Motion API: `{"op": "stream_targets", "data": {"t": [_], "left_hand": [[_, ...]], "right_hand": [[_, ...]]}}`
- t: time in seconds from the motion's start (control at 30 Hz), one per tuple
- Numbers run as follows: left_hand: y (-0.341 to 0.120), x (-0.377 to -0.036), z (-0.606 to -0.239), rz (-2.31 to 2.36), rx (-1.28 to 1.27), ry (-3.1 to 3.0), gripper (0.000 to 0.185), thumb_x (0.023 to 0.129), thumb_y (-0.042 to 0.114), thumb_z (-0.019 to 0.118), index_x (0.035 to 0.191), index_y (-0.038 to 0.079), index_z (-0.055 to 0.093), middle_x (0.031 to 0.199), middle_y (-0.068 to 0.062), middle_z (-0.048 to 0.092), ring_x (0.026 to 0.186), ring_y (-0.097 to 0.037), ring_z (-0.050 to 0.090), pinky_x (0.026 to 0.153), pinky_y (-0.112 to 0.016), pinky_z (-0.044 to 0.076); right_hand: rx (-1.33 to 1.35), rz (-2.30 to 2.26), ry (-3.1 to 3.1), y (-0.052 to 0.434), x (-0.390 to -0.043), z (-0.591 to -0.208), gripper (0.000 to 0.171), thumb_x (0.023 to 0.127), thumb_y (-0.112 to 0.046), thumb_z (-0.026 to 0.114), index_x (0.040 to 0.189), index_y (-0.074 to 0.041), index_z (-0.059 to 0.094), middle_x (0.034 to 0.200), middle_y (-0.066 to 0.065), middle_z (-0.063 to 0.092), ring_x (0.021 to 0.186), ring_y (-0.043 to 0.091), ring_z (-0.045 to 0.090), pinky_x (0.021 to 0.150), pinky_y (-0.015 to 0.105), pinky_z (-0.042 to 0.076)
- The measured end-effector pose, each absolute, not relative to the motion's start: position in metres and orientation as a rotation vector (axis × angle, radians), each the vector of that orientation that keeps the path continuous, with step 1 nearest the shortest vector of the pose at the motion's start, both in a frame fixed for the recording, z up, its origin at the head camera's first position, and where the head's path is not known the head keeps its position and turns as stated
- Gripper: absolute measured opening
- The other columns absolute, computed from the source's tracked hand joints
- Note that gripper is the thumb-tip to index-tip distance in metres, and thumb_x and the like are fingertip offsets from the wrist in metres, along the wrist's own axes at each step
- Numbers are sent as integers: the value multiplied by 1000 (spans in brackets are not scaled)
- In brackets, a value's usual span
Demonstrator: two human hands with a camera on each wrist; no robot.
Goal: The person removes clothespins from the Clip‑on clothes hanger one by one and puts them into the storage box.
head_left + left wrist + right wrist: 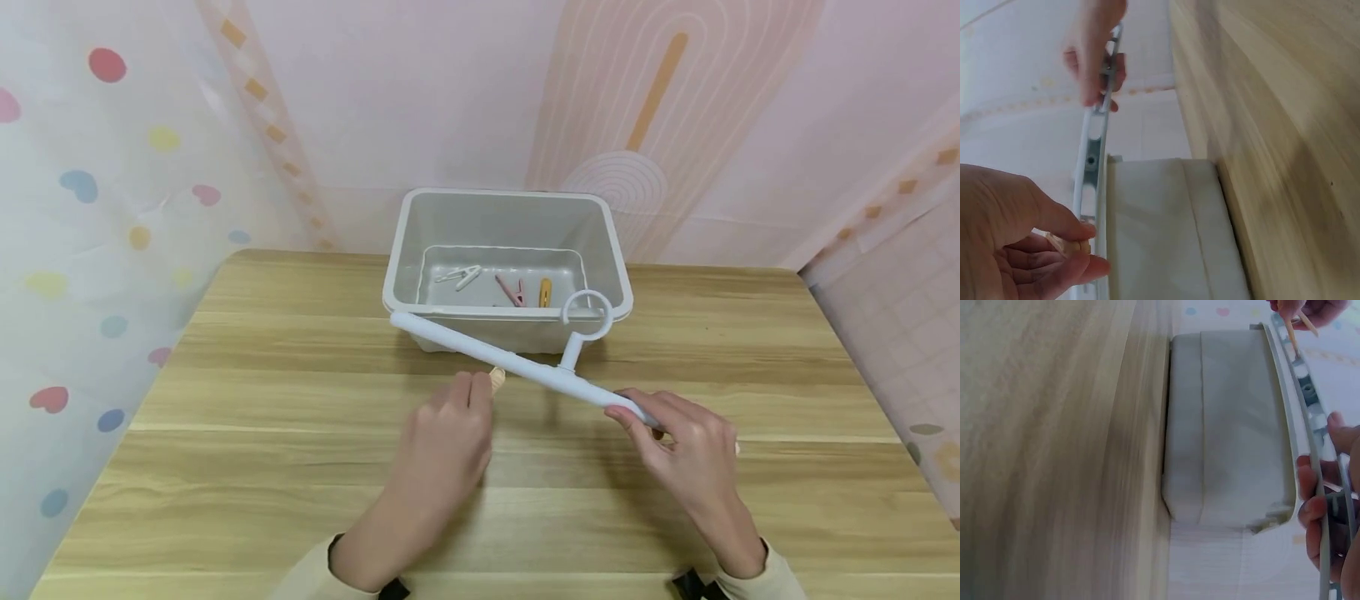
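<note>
A pale blue hanger bar (487,350) with a ring (588,314) slants above the table in front of a white bin (397,275). My right hand (637,414) grips the bar's right end. My left hand (480,387) pinches a beige clothes peg (497,379) just under the middle of the bar. The left wrist view shows the peg (1075,245) between thumb and fingers beside the bar (1094,156). In the right wrist view my fingers (1311,506) curl round the bar (1307,419), with the peg (1291,325) at the far end.
Inside the bin lie a white peg (459,275), a pink peg (510,292) and a yellow peg (545,292). The bin stands at the back of a wooden table (262,433). Patterned curtains hang behind and to the left.
</note>
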State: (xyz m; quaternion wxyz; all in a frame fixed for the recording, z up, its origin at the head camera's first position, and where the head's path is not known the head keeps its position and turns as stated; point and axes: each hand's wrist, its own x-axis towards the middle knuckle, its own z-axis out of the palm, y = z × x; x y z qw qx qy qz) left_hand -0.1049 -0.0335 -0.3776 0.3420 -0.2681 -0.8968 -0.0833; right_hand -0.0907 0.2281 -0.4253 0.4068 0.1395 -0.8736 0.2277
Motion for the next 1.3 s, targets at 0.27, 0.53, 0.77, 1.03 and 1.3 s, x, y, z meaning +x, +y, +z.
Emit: {"op": "stream_targets", "data": {"t": [0.27,0.53,0.77,1.03,1.3], "left_hand": [[-34,-111,-380,-546,-727,-2424,15,81,4,76,87,1,63,71,-5,61,55,-17,58,46,-29,48],[-41,-117,-375,-1256,-595,-2599,13,82,3,78,92,1,70,70,-2,66,60,-3,54,54,-15,48],[-47,-125,-377,-1994,-396,-2635,17,88,2,73,104,-1,69,83,-13,74,70,-10,69,67,-24,60],[-53,-131,-390,-2881,-353,-2261,38,94,1,64,124,-18,52,94,-9,77,87,-17,76,85,-31,61],[-53,-127,-397,-3186,-263,-2019,45,98,2,59,135,-17,41,100,-5,74,97,-16,74,94,-29,57]], "right_hand": [[346,571,-2177,233,-90,-426,47,95,-60,58,89,-19,81,61,-12,61,49,0,40,44,10,22],[352,597,-2160,233,-90,-427,46,94,-59,60,89,-19,81,63,-11,65,50,0,41,45,9,23],[369,672,-2151,233,-89,-426,42,94,-55,63,91,-17,81,64,-9,65,51,2,43,45,9,25],[390,837,-2149,232,-89,-427,23,87,-36,78,91,-14,81,68,-6,70,57,-5,45,47,13,32],[403,885,-2144,231,-92,-428,16,85,-28,81,92,-14,81,68,-6,70,59,-6,45,50,10,32]]}}
